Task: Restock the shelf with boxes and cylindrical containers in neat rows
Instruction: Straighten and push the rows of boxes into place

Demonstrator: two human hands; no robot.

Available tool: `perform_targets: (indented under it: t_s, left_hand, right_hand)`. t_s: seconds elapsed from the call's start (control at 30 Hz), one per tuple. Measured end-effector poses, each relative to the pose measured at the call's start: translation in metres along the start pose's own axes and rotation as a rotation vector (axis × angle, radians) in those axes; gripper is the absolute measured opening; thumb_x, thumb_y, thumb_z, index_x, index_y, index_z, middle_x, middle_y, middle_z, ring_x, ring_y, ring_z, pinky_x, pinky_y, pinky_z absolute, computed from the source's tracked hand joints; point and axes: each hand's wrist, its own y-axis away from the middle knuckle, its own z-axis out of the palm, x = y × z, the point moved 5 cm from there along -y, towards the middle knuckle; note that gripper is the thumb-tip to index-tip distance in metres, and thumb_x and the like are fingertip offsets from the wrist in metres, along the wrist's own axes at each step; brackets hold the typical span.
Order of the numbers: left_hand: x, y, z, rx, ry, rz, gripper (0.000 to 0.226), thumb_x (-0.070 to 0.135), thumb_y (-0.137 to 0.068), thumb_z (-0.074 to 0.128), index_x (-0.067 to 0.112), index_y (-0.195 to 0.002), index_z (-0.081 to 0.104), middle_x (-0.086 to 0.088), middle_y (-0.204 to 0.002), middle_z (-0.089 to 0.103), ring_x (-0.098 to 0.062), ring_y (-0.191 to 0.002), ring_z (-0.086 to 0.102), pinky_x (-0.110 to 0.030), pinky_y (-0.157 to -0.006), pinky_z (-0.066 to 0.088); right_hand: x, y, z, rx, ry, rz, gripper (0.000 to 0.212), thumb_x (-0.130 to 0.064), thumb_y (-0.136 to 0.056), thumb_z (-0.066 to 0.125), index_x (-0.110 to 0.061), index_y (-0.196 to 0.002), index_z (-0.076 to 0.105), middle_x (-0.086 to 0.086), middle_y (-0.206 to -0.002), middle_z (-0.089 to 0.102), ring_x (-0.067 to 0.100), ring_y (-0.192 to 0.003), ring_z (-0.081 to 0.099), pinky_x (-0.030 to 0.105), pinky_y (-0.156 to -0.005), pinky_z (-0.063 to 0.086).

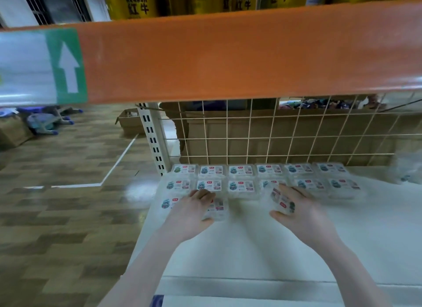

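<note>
A person's left hand [194, 206] is pressing a clear box [215, 209] into the third row while the right hand [294, 206] is gripping another box [282, 200], tilted for placing, on the white shelf [251, 249].

Yellow cans [134, 2] on the upper shelf: "RedBull" in black Latin letters above the Chinese characters "红牛", repeated on neighbouring cans. Green sign [67, 65] on the orange beam [228, 55]: white upward arrow, no words. Labels on the clear boxes [241, 185]: print too blurred to read.
</note>
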Motion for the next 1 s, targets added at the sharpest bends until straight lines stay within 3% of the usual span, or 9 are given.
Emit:
perform_targets:
  t_s: [0.1, 0.2, 0.33, 0.37, 0.5, 0.6, 0.77, 0.87, 1.0]
  left_hand:
    - [-0.002, 0.002, 0.002, 0.035, 0.049, 0.025, 0.049, 0.034, -0.081, 0.056, 0.015, -0.127, 0.056, -0.001, -0.129, 0.055, -0.025, -0.118, 0.051, -0.034, -0.092, 0.047]
    - [-0.007, 0.003, 0.006, 0.102, 0.052, 0.054, 0.045, 0.036, -0.071, 0.056, 0.014, -0.109, 0.067, -0.004, -0.111, 0.066, -0.029, -0.098, 0.064, -0.038, -0.073, 0.057]
    - [-0.006, 0.005, 0.008, 0.092, 0.033, 0.016, 0.044, 0.031, -0.086, 0.058, 0.017, -0.128, 0.055, 0.0, -0.133, 0.052, -0.025, -0.122, 0.048, -0.037, -0.091, 0.047]
    - [-0.006, 0.006, 0.008, 0.108, 0.021, 0.025, 0.044, 0.031, -0.086, 0.06, 0.017, -0.127, 0.055, 0.0, -0.132, 0.053, -0.025, -0.121, 0.049, -0.037, -0.089, 0.049]
    - [-0.008, 0.008, 0.011, 0.139, -0.015, 0.09, 0.046, 0.034, -0.055, 0.084, 0.02, -0.097, 0.068, 0.003, -0.096, 0.068, -0.02, -0.081, 0.068, -0.029, -0.054, 0.057]
    - [-0.008, 0.009, 0.01, 0.159, -0.059, 0.098, 0.048, 0.035, -0.05, 0.088, 0.021, -0.092, 0.069, 0.005, -0.091, 0.069, -0.016, -0.077, 0.068, -0.026, -0.055, 0.056]
    - [-0.009, 0.013, 0.006, 0.243, -0.023, 0.086, 0.041, 0.037, -0.058, 0.078, 0.018, -0.094, 0.069, 0.001, -0.095, 0.069, -0.021, -0.083, 0.068, -0.029, -0.057, 0.056]
    - [-0.005, 0.02, 0.002, 0.287, 0.002, 0.071, 0.045, 0.033, -0.057, 0.086, 0.017, -0.097, 0.069, -0.001, -0.099, 0.069, -0.023, -0.088, 0.068, -0.031, -0.06, 0.057]
    - [-0.008, 0.03, 0.005, 0.37, 0.098, 0.06, 0.039, 0.032, -0.071, 0.073, 0.017, -0.106, 0.064, -0.005, -0.108, 0.066, -0.028, -0.097, 0.064, -0.038, -0.071, 0.058]
  right_hand:
    - [-0.001, 0.003, -0.002, 0.029, 0.015, 0.004, 0.07, -0.036, -0.079, 0.07, -0.026, -0.14, 0.039, -0.004, -0.139, 0.044, 0.016, -0.123, 0.044, 0.021, -0.087, 0.037]
    - [0.001, 0.007, -0.002, 0.025, 0.046, 0.038, 0.07, -0.039, -0.079, 0.07, -0.026, -0.14, 0.039, -0.004, -0.132, 0.048, 0.016, -0.115, 0.049, 0.021, -0.079, 0.039]
    - [0.001, 0.012, 0.003, 0.01, 0.059, 0.077, 0.071, -0.042, -0.079, 0.068, -0.026, -0.141, 0.037, -0.001, -0.13, 0.05, 0.018, -0.111, 0.052, 0.024, -0.081, 0.043]
    - [0.001, 0.013, 0.005, 0.003, 0.067, 0.093, 0.071, -0.044, -0.079, 0.068, -0.026, -0.141, 0.037, -0.001, -0.129, 0.05, 0.019, -0.111, 0.052, 0.025, -0.081, 0.043]
    - [0.0, 0.016, 0.013, -0.031, 0.109, 0.142, 0.068, -0.048, -0.081, 0.063, -0.027, -0.14, 0.036, 0.0, -0.122, 0.052, 0.021, -0.107, 0.054, 0.028, -0.081, 0.046]
    - [-0.003, 0.019, 0.018, -0.046, 0.14, 0.171, 0.064, -0.051, -0.081, 0.06, -0.027, -0.136, 0.038, 0.0, -0.116, 0.054, 0.021, -0.105, 0.054, 0.028, -0.08, 0.045]
    - [-0.012, 0.02, 0.031, -0.054, 0.276, 0.188, 0.057, -0.058, -0.081, 0.054, -0.023, -0.126, 0.046, 0.0, -0.112, 0.055, 0.02, -0.105, 0.054, 0.028, -0.083, 0.045]
    - [-0.015, 0.02, 0.037, -0.066, 0.262, 0.19, 0.055, -0.062, -0.082, 0.051, -0.02, -0.118, 0.05, 0.003, -0.11, 0.054, 0.023, -0.102, 0.055, 0.03, -0.078, 0.044]
    - [-0.017, 0.019, 0.036, -0.157, 0.158, 0.123, 0.028, -0.038, -0.098, 0.039, -0.013, -0.099, 0.051, 0.006, -0.09, 0.049, 0.03, -0.093, 0.058, 0.032, -0.068, 0.042]
